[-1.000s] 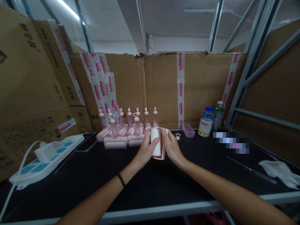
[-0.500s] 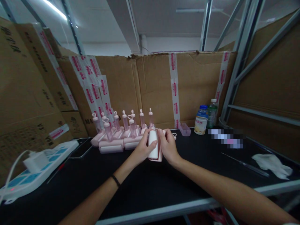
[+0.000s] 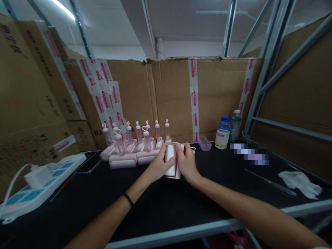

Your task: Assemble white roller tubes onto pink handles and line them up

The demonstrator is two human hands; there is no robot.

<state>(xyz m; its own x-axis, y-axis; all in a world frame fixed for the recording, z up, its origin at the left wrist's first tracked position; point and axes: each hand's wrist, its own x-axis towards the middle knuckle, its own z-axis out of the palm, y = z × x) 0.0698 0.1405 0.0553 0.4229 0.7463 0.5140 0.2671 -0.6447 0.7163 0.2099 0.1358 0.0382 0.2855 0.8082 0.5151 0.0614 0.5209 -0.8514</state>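
My left hand [image 3: 156, 167] and my right hand [image 3: 186, 162] both grip one upright lint roller [image 3: 171, 163], a white roll inside a pink cover, standing on the black table [image 3: 160, 204]. The left thumb lies across the white roll; the right fingers wrap the pink cover from the other side. Just behind them several finished pink lint rollers [image 3: 132, 154] lie in rows, their clear pink handles with heart-shaped loops pointing up. A small loose heart-shaped piece [image 3: 192, 149] lies to the right of my hands.
Taped cardboard boxes [image 3: 178, 97] wall the back and left. A white power strip [image 3: 33, 185] with a plugged charger sits at the left, a phone [image 3: 89, 165] beside it. Two bottles [image 3: 228, 129], a small pink tray [image 3: 204, 143], a thin rod [image 3: 271, 182] and white cloth [image 3: 299, 180] lie at the right.
My hands stay on the lint roller and have drawn slightly closer around it. The view has shifted a little; nothing on the table has moved.
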